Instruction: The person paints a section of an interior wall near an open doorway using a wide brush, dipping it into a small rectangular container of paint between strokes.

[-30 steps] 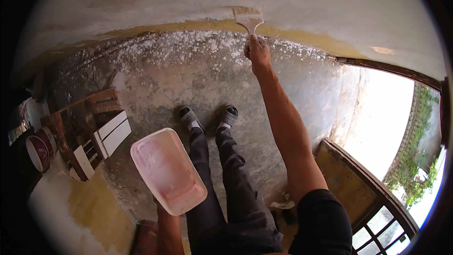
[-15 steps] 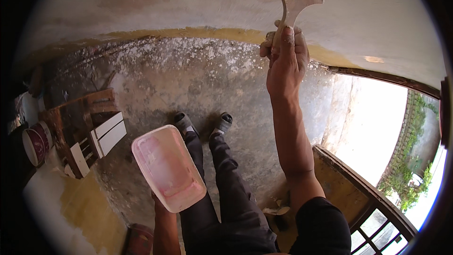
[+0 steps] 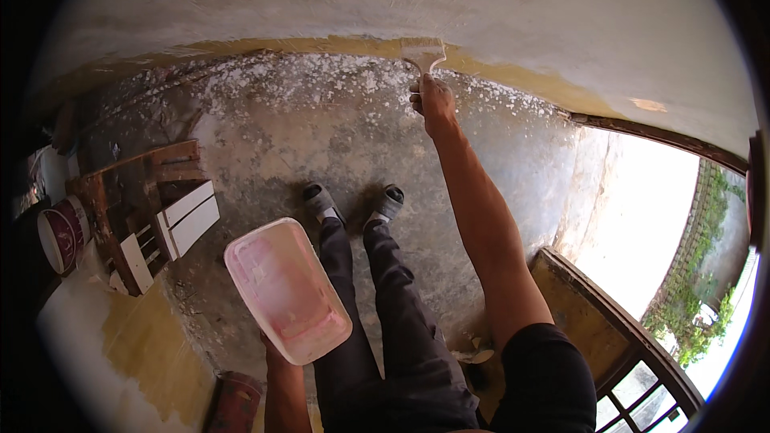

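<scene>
Right hand [image 3: 435, 103] stretched well forward, its fingers are closed round the handle of a brush; the left hand [image 3: 273, 350], low and near the body, supports a tub from below, its fingers mostly hidden, so I cannot tell how they are closed. Largest is the wall [image 3: 497, 0] beyond the right hand, hard and unyielding by its look. Next comes the pale, pink-stained tub [image 3: 317, 345], just above the left hand: probably thin, light plastic that flexes at the rim, best held with a palm under the base and a thumb over the edge; wet residue could make it slippery. Smallest is the wide, flat brush [image 3: 423, 54], just ahead of the right hand, its tip seeming to meet the wall. It is likely light, with a stiff handle and softer bristles; the narrow neck suits thumb and fingers best.
</scene>
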The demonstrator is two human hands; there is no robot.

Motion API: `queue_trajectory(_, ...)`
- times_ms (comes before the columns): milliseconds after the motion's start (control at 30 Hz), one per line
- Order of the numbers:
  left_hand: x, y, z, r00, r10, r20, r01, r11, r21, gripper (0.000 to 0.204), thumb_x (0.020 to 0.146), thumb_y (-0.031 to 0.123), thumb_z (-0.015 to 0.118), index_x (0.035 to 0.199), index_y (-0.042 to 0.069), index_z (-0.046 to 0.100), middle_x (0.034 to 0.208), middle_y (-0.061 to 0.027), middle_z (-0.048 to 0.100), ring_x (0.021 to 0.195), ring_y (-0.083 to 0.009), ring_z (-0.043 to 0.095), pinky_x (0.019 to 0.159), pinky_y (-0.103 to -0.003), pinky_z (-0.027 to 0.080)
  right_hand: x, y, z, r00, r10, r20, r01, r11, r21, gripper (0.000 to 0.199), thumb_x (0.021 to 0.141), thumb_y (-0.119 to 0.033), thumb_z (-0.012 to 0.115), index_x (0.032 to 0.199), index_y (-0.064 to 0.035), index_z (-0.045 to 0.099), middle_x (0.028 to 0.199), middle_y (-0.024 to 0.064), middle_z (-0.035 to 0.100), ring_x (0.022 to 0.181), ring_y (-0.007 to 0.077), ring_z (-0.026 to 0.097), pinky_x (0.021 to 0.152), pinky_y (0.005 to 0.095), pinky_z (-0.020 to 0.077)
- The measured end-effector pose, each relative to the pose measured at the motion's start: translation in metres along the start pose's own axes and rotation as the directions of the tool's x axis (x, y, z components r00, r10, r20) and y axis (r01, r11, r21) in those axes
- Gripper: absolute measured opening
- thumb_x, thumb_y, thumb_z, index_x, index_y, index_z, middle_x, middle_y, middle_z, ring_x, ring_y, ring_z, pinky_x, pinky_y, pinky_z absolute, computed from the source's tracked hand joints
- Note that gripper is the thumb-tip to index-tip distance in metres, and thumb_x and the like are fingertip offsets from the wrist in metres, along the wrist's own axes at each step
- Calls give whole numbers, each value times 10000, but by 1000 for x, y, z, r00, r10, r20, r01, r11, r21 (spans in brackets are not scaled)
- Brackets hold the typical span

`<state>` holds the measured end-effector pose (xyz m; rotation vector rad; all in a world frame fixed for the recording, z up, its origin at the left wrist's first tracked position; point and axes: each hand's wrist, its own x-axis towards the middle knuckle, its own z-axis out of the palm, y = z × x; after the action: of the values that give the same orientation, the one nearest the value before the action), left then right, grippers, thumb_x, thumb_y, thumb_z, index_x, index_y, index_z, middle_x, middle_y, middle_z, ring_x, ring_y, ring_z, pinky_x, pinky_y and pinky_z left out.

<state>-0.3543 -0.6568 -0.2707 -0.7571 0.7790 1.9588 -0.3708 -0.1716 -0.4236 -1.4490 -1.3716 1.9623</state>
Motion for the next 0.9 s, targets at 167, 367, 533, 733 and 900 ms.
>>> queue_trajectory(167,-1,2,1,1000,11,3,-11,1000,-2,772,850,529,641,1440,96,396,1376,-145,512,1236,-340,523,1020,-547,446,-41,-99,-7,998,-18,-65,31,979,201,282,1014,-250,502,1044,13,601,815,63,595,691,138,557,643,269,490)
queue_trajectory(367,9,1,11,1000,10,18,-10,1000,0,773,847,526,647,1438,94,399,1373,-143,515,1235,-338,525,1019,-544,448,-150,-199,-22,919,-386,-80,393,881,264,390,1042,-271,471,1143,92,573,745,49,549,622,117,491,577,269,435)
queue_trajectory(533,18,-6,21,999,-16,38,15,1000,27,773,845,523,653,1436,93,402,1371,-142,518,1234,-337,527,1019,-542,450,-97,-175,-35,835,-539,-108,550,827,121,342,1046,-302,469,1119,16,571,710,20,532,610,93,478,566,246,403)
queue_trajectory(733,22,-9,23,999,-43,31,40,995,88,774,842,520,659,1433,91,405,1368,-140,521,1232,-335,529,1018,-539,452,-8,-55,-61,921,-387,-47,381,919,-104,285,1046,-309,459,982,-53,568,714,5,509,588,94,458,527,252,376)
queue_trajectory(900,28,-9,28,998,-58,28,53,986,158,775,839,517,665,1432,89,408,1366,-139,523,1231,-333,530,1018,-537,454,16,17,-76,998,-53,-44,51,998,-48,299,1035,-310,465,874,-67,530,715,17,520,582,103,485,513,269,398)
